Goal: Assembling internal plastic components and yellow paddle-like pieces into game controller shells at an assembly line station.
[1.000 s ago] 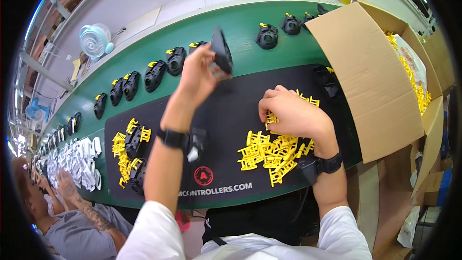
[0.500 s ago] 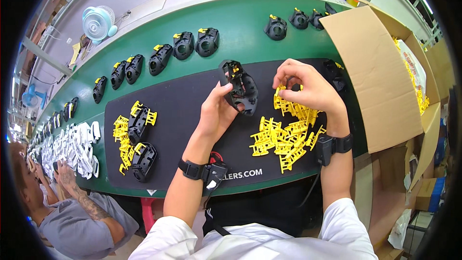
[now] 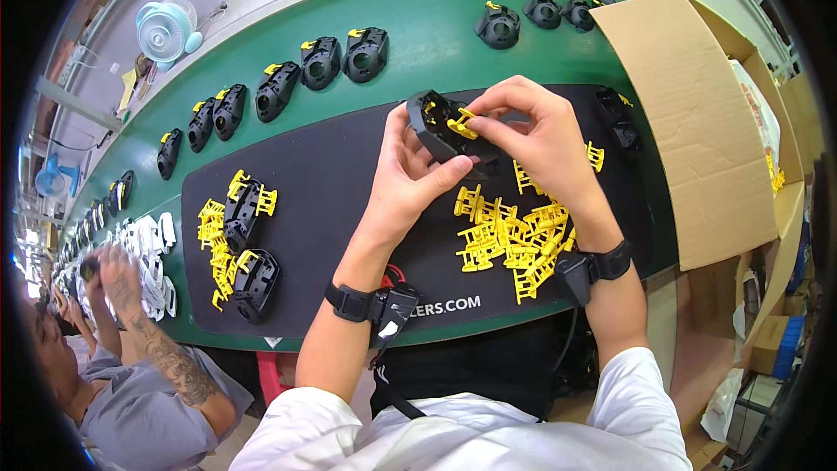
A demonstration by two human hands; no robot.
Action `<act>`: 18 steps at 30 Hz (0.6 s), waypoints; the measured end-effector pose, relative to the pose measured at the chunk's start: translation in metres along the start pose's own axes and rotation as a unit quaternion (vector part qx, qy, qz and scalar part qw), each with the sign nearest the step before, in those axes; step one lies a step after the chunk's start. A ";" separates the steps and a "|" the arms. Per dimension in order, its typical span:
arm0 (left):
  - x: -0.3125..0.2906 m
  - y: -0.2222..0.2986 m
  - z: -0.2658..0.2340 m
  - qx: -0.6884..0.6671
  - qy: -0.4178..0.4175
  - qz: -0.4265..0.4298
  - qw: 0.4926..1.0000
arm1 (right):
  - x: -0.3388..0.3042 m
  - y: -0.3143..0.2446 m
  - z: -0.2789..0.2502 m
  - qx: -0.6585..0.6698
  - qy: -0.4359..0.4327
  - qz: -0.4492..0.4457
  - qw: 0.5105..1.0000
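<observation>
My left hand (image 3: 411, 176) is closed around a black plastic mouse shell (image 3: 427, 126), lifted above the dark mat with its hollow side showing. A small yellow piece sits inside that shell near its front end. Between the thumb and fingertips of my right hand (image 3: 527, 126) is a yellow plastic clip (image 3: 461, 123), shaped like a short ladder, at the shell's opening. Whether the clip touches the shell's inner posts I cannot tell. Below my right hand lies a loose heap of yellow clips (image 3: 514, 235). Dark bands with small boxes are strapped on both wrists.
Two more shells (image 3: 257, 286) lie beside a smaller pile of yellow clips (image 3: 211, 231) on the mat's left. Several shells (image 3: 364, 54) line the green table's far side. An open cardboard box (image 3: 689, 131) stands right. At left, a person (image 3: 148, 384) works by white parts (image 3: 153, 253).
My right hand has come up from the heap with a yellow clip and moved left to the shell. My left hand has turned and tilted the shell. The person at left raised a hand.
</observation>
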State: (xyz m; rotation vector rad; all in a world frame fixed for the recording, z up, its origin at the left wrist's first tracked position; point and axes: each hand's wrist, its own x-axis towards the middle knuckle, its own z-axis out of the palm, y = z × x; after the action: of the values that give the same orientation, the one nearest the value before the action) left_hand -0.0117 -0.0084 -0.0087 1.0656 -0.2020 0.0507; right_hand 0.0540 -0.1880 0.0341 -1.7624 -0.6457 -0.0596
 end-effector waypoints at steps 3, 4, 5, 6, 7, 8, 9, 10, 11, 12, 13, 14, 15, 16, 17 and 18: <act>0.000 0.003 0.000 -0.004 -0.006 -0.019 1.000 | -0.002 -0.008 0.010 -0.041 0.037 -0.023 0.998; -0.001 0.002 0.001 -0.010 -0.007 -0.019 1.000 | -0.002 -0.010 0.010 -0.053 0.051 -0.020 0.997; -0.001 0.002 0.002 -0.016 -0.008 -0.018 1.000 | -0.001 -0.012 0.010 -0.053 0.050 -0.023 0.997; -0.001 0.003 0.002 -0.013 -0.011 -0.017 1.000 | -0.002 -0.013 0.010 -0.086 0.054 -0.044 0.994; -0.001 0.003 0.002 -0.013 -0.011 -0.016 1.000 | -0.002 -0.015 0.010 -0.119 0.058 -0.066 0.989; -0.002 0.003 0.002 -0.016 -0.014 -0.012 1.000 | -0.004 -0.016 0.010 -0.152 0.059 -0.091 0.982; -0.002 0.002 0.002 -0.020 -0.018 -0.008 1.000 | -0.005 -0.016 0.012 -0.152 0.059 -0.092 0.982; -0.002 0.003 0.002 -0.020 -0.018 -0.006 1.000 | -0.007 -0.016 0.015 -0.144 0.060 -0.111 0.981; -0.003 0.005 0.003 -0.013 -0.018 -0.007 1.000 | -0.008 -0.016 0.017 -0.136 0.062 -0.129 0.980; -0.002 0.007 0.004 -0.007 -0.018 -0.008 1.000 | -0.008 -0.015 0.016 -0.152 0.055 -0.135 0.978; -0.002 0.006 0.004 -0.006 -0.018 -0.006 1.000 | -0.007 -0.014 0.014 -0.152 0.055 -0.137 0.977; -0.002 0.004 0.003 -0.004 -0.019 -0.003 1.000 | -0.006 -0.012 0.013 -0.157 0.054 -0.142 0.976; -0.004 0.003 0.002 -0.001 -0.019 -0.003 1.000 | -0.006 -0.011 0.012 -0.162 0.052 -0.146 0.975; -0.004 0.003 0.000 0.000 -0.019 -0.003 1.000 | -0.006 -0.008 0.011 -0.161 0.052 -0.146 0.975; -0.004 0.004 -0.002 -0.020 -0.031 -0.009 0.999 | -0.004 -0.004 0.010 -0.096 0.041 -0.097 0.990; -0.004 0.004 -0.003 -0.041 -0.043 -0.014 0.998 | -0.001 -0.001 0.007 -0.033 0.030 -0.047 0.998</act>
State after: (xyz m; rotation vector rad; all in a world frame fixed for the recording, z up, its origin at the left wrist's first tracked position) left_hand -0.0155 -0.0036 -0.0072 0.9895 -0.2655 -0.0288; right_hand 0.0506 -0.1822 0.0323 -1.7860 -0.6902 -0.1991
